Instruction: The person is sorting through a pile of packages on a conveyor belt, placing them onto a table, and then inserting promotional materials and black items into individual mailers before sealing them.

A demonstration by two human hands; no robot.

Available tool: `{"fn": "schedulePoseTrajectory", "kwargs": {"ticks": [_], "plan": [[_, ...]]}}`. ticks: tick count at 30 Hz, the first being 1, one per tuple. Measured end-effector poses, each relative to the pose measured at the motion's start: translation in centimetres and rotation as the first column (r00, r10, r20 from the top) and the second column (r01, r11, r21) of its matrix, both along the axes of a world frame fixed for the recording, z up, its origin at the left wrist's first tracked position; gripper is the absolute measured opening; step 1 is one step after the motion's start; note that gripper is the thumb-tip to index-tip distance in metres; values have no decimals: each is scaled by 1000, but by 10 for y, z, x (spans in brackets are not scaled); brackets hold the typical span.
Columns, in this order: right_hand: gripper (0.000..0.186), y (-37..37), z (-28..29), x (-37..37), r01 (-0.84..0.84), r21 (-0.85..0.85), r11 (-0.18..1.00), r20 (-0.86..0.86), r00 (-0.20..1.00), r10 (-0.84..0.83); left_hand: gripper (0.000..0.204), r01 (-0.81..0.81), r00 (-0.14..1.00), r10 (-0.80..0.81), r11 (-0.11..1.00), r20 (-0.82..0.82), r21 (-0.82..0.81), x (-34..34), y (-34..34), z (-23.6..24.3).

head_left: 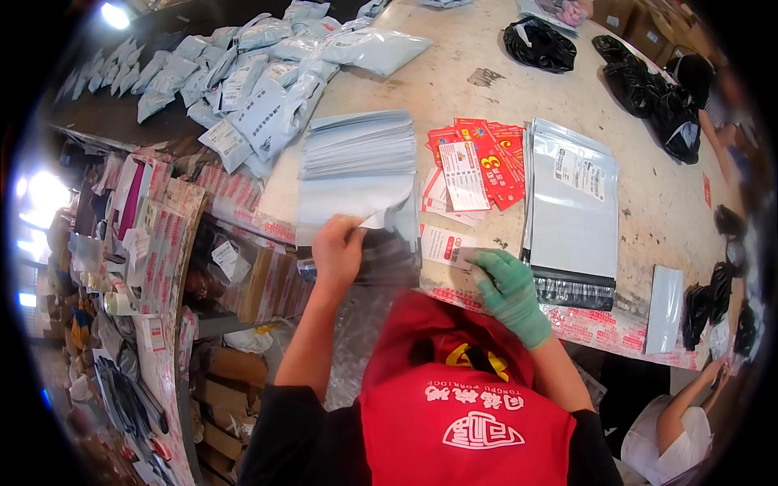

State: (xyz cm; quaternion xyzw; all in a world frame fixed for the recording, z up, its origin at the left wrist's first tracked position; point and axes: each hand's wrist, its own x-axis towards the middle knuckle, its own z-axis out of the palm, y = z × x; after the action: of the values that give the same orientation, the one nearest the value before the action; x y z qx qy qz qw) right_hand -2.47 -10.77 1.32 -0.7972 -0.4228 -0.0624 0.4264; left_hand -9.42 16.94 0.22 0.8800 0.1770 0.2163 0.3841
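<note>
My bare left hand [337, 249] pinches the open edge of the top grey mailer bag [352, 198], whose black inner side shows at the near end. That bag lies with a fanned pile of grey mailer bags [361, 134]. My right hand [512, 296], in a green knitted glove, holds a white and red card [448, 246] by its right end, just right of the bag's mouth. Beyond it lie fanned red cards [504, 166] with a white and red card [466, 176] on top. To the right is a stack of labelled grey mailer bags [571, 219].
A heap of filled grey parcels [275, 89] lies at the far left. Black plastic bundles [539, 44] sit at the back and along the right side. A lone grey packet [664, 308] rests near the right edge; another person's arm [689, 397] is beside it.
</note>
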Motion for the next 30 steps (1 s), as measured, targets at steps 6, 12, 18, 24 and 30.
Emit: {"fn": "schedulePoseTrajectory", "kwargs": {"ticks": [6,12,18,24,30], "plan": [[31,89,32,16,211,349,913,-937,96,336,9,-2,997,4,999,74,-34,-4,0,-7],[20,132,-7,46,79,115,990,-937,341,82,36,26,996,-8,982,94,-188,-8,23,13],[30,39,72,47,79,271,959,-899,376,223,82,130,991,-120,853,-53,505,40,76,54],[32,-83,81,16,604,325,727,-898,439,37,89,504,801,-282,792,-528,343,162,118,54],[28,-146,-9,29,637,239,733,-780,576,-246,60,573,661,-244,775,-710,267,180,117,54]]}}
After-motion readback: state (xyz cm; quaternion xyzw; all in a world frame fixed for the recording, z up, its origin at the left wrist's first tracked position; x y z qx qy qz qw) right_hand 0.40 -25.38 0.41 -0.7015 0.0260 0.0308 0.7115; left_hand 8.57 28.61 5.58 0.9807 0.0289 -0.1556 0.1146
